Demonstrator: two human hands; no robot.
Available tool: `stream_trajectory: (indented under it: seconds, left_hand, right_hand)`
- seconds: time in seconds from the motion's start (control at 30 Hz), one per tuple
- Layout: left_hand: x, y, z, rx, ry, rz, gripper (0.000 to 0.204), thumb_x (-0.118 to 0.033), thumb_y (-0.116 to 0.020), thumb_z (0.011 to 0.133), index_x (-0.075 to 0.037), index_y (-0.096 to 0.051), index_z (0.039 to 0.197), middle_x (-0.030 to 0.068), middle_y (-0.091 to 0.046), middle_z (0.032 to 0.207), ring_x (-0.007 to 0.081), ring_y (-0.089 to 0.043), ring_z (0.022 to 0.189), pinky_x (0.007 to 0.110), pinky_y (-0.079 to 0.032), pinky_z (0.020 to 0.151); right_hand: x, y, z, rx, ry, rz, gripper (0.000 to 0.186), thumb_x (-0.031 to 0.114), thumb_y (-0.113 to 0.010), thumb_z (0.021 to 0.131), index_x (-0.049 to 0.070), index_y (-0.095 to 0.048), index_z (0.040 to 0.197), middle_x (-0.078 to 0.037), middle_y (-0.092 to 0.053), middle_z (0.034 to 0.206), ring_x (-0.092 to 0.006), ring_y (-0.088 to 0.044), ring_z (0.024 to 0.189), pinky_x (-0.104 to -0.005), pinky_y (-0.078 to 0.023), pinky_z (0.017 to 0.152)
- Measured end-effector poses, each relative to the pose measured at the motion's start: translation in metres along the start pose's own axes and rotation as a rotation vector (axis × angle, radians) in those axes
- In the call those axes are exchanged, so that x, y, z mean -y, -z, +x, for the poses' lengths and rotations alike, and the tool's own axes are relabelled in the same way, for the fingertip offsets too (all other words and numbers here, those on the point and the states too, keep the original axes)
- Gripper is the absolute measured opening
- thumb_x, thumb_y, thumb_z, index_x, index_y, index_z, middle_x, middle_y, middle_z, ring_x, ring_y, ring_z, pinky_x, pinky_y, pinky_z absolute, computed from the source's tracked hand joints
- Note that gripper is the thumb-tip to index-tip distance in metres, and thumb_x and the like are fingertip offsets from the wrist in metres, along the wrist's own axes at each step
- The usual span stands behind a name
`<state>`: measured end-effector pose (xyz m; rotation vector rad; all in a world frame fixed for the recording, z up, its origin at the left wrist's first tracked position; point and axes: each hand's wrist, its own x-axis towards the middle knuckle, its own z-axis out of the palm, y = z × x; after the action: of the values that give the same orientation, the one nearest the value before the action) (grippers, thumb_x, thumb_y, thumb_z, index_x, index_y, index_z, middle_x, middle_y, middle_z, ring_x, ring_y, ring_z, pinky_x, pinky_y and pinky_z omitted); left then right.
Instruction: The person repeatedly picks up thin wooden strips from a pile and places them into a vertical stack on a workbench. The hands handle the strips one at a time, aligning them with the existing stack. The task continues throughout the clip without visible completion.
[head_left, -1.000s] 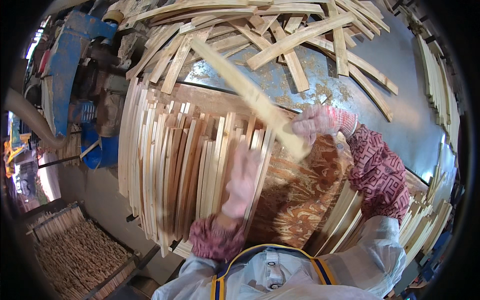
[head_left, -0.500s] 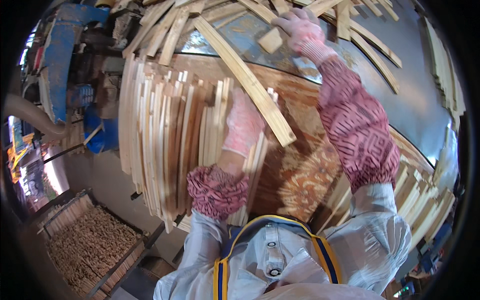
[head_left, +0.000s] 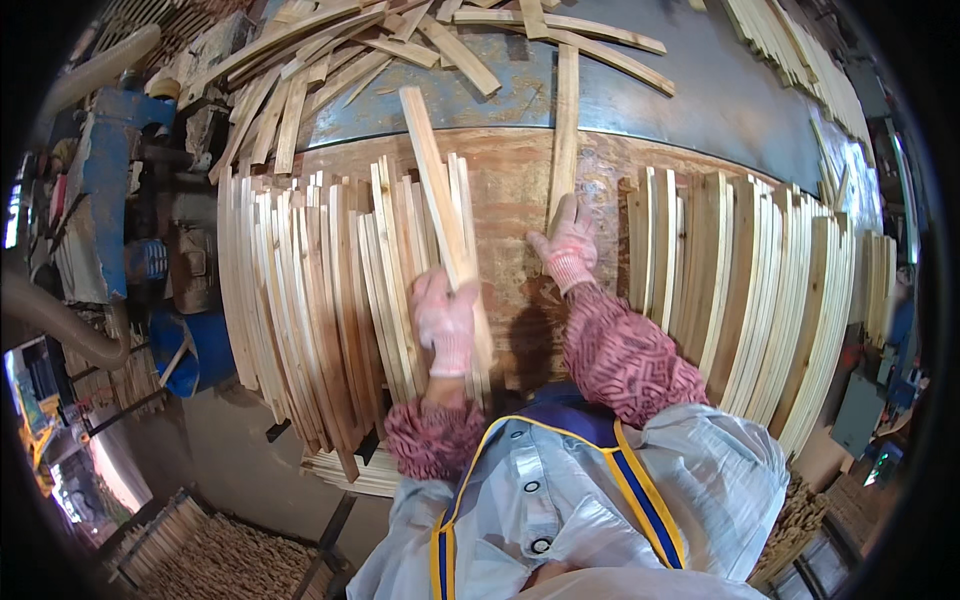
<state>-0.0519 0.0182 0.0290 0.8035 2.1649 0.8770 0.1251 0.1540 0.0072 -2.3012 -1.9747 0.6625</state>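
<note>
My left arm: forearm comes up from the lower edge, bent at the elbow, patterned pink sleeve bunched at the wrist. My left hand [head_left: 446,322]: gloved, fingers curled shut around the near end of a long wooden slat [head_left: 436,185], which slants up and away over the left stack of slats [head_left: 310,290].

My right arm: reaches forward across the plywood board [head_left: 510,190], sleeve the same pattern. My right hand [head_left: 567,248]: gloved, fingers closed about the near end of a second slat [head_left: 565,130] that runs nearly straight away onto the blue-grey metal tabletop [head_left: 720,90]; how firm that grip is I cannot quite tell.

Right stack of slats [head_left: 760,290]: just beside my right forearm. Loose slats [head_left: 330,50]: scattered at the far edge.
</note>
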Motion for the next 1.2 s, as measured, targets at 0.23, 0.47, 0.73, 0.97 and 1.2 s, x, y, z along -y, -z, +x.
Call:
stream_trajectory:
  seconds: [0.23, 0.47, 0.73, 0.97, 1.2]
  left_hand:
    - [0.104, 0.042, -0.087, -0.151, -0.157, 0.816, 0.081, -0.03, -0.074, 0.078, -0.024, -0.043, 0.153, 0.0259, -0.036, 0.153, 0.0431, -0.046, 0.134, 0.046, -0.046, 0.107]
    - [0.009, 0.065, -0.047, -0.014, 0.114, 0.744, 0.091, -0.029, -0.077, 0.079, -0.014, -0.032, 0.156, 0.0233, -0.035, 0.152, 0.0444, -0.04, 0.137, 0.051, -0.041, 0.11]
    - [-0.039, 0.047, 0.005, -0.161, 0.131, 0.695, 0.098, -0.051, -0.074, 0.082, -0.018, -0.023, 0.159, 0.0244, -0.045, 0.148, 0.0401, -0.055, 0.125, 0.051, -0.049, 0.1]
    - [0.048, 0.038, 0.021, -0.133, 0.027, 0.851, 0.094, -0.06, -0.064, 0.086, -0.015, -0.024, 0.159, 0.0205, -0.057, 0.135, 0.0384, -0.065, 0.107, 0.049, -0.055, 0.083]
    - [0.056, 0.026, 0.022, -0.154, -0.057, 0.928, 0.091, -0.049, -0.069, 0.086, -0.011, -0.026, 0.157, 0.0198, -0.059, 0.131, 0.0357, -0.065, 0.106, 0.045, -0.056, 0.083]
  right_hand:
    - [-0.046, 0.025, 0.025, 0.583, -0.115, 1.415, 0.064, 0.008, -0.069, 0.083, -0.001, -0.05, 0.144, -0.015, -0.07, 0.115, -0.0253, -0.067, 0.105, -0.0348, -0.052, 0.096]
    - [-0.047, 0.024, -0.035, 0.737, -0.158, 1.549, 0.06, -0.003, -0.063, 0.087, -0.003, -0.048, 0.145, -0.012, -0.064, 0.128, -0.0227, -0.062, 0.114, -0.0347, -0.048, 0.102]
    - [-0.075, -0.067, -0.112, 0.62, 0.534, 0.306, 0.054, 0.036, -0.069, 0.085, 0.007, -0.06, 0.131, -0.021, -0.067, 0.118, -0.0375, -0.064, 0.111, -0.0433, -0.051, 0.098]
    - [0.057, -0.024, 0.079, -0.061, 0.626, 0.19, 0.049, 0.023, -0.062, 0.092, 0.014, -0.056, 0.139, -0.019, -0.066, 0.124, -0.0356, -0.063, 0.113, -0.0448, -0.051, 0.097]
    - [0.109, 0.045, 0.278, -0.278, 0.456, -0.388, 0.056, 0.016, -0.056, 0.086, 0.02, -0.05, 0.142, -0.007, -0.055, 0.142, -0.0272, -0.047, 0.135, -0.0453, -0.038, 0.108]
